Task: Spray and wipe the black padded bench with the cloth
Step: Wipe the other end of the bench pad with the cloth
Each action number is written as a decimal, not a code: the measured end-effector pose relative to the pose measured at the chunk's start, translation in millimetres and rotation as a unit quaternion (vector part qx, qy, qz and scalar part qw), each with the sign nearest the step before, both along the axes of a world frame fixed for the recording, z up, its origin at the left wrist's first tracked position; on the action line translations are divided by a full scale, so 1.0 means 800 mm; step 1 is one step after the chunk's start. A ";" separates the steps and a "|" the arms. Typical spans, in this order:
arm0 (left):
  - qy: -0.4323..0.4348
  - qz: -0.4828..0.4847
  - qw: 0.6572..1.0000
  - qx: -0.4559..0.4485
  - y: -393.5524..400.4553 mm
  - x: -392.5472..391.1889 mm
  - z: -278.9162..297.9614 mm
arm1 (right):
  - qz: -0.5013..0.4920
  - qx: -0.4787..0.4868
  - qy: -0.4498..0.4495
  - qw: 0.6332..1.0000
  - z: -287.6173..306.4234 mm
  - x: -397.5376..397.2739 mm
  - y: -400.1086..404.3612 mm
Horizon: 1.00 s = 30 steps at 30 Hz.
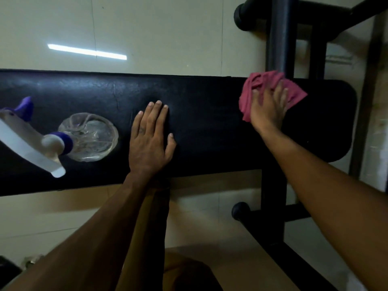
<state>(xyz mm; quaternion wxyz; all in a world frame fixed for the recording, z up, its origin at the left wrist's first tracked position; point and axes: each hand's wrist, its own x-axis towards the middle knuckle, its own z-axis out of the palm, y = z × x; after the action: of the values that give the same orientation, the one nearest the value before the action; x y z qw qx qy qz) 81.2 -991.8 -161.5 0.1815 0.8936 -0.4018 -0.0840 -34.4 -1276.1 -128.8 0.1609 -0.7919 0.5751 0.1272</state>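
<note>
The black padded bench (pixel 205 131) runs across the view from left to right. My right hand (pixel 267 108) presses a crumpled pink-red cloth (pixel 252 89) onto the pad near its rounded right end. My left hand (pixel 150 137) lies flat, palm down and fingers spread a little, on the middle of the pad and holds nothing. A clear spray bottle (pixel 90 136) with a white and purple trigger head (pixel 29 135) stands on the pad at the left, seen from above.
A black metal upright post (pixel 279 32) and frame bars rise behind the bench's right end. More black frame tubing (pixel 270 215) runs under the bench at the lower right. The floor is pale tile (pixel 147 28), with a light strip reflected in it.
</note>
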 end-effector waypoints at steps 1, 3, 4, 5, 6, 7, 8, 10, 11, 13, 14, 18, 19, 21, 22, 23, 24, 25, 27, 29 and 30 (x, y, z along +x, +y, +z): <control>0.003 0.000 1.000 0.001 -0.003 0.001 0.001 | -0.014 -0.002 0.008 1.000 0.000 0.011 0.008; 0.009 0.000 1.000 0.007 -0.005 0.005 0.005 | 0.071 0.005 0.010 0.997 0.000 0.033 0.039; 0.010 0.001 1.000 0.008 -0.006 0.006 0.005 | 0.157 0.013 0.001 0.988 -0.001 0.040 0.057; 0.010 0.000 1.000 0.010 -0.005 0.006 0.005 | 0.246 0.026 -0.009 0.969 -0.003 0.040 0.072; 0.011 0.000 1.000 0.011 -0.005 0.005 0.004 | 0.320 0.041 -0.016 0.946 -0.003 0.034 0.081; 0.011 0.000 1.000 0.011 -0.004 0.003 0.004 | 0.373 0.048 -0.019 0.926 -0.004 0.024 0.079; 0.013 0.000 1.000 0.009 -0.004 0.001 0.003 | 0.405 0.050 -0.022 0.913 -0.004 0.014 0.066; 0.020 0.003 1.000 0.013 -0.004 0.000 0.004 | 0.409 0.043 -0.018 0.911 -0.006 -0.004 0.028; 0.028 0.010 0.999 0.017 -0.006 -0.001 0.006 | 0.370 0.026 -0.009 0.929 -0.007 -0.016 0.008; 0.045 0.049 0.998 0.018 -0.015 -0.003 0.014 | 0.217 -0.019 0.002 0.976 -0.007 -0.043 -0.037; 0.047 0.068 0.996 0.015 -0.022 -0.006 0.019 | 0.142 -0.037 0.002 0.989 -0.008 -0.057 -0.054; 0.074 0.014 0.997 -0.014 -0.085 -0.037 0.037 | 0.008 -0.086 0.024 0.996 -0.015 -0.056 -0.070; 0.087 -0.010 0.996 -0.017 -0.105 -0.047 0.040 | 0.013 -0.094 0.024 0.995 -0.018 -0.045 -0.064; 0.098 -0.048 0.994 -0.012 -0.141 -0.061 0.044 | 0.113 -0.091 -0.001 0.989 -0.025 -0.024 -0.044; 0.098 -0.067 0.993 -0.007 -0.157 -0.067 0.045 | 0.188 -0.076 -0.022 0.979 -0.024 -0.020 -0.037; 0.098 -0.083 0.992 0.000 -0.173 -0.073 0.045 | 0.259 -0.058 -0.037 0.964 -0.024 -0.025 -0.040; 0.097 -0.095 0.991 0.010 -0.186 -0.079 0.045 | 0.312 -0.044 -0.042 0.948 -0.022 -0.034 -0.053; 0.095 -0.105 0.990 0.020 -0.196 -0.083 0.043 | 0.340 -0.044 -0.036 0.939 -0.018 -0.045 -0.072; 0.089 -0.111 0.989 0.047 -0.214 -0.094 0.040 | 0.316 -0.069 -0.019 0.946 -0.016 -0.071 -0.124; 0.082 -0.092 0.990 0.065 -0.219 -0.102 0.037 | 0.242 -0.097 -0.007 0.965 -0.017 -0.092 -0.170; 0.082 -0.080 0.991 0.070 -0.217 -0.106 0.036 | 0.205 -0.108 0.000 0.973 -0.018 -0.102 -0.186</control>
<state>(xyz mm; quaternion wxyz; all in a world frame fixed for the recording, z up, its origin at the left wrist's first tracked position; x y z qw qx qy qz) -3.3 -1165.8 -132.6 0.1435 0.8591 -0.4492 -0.1990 -116.0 -1425.1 -143.5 0.0452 -0.9058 0.4106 0.0945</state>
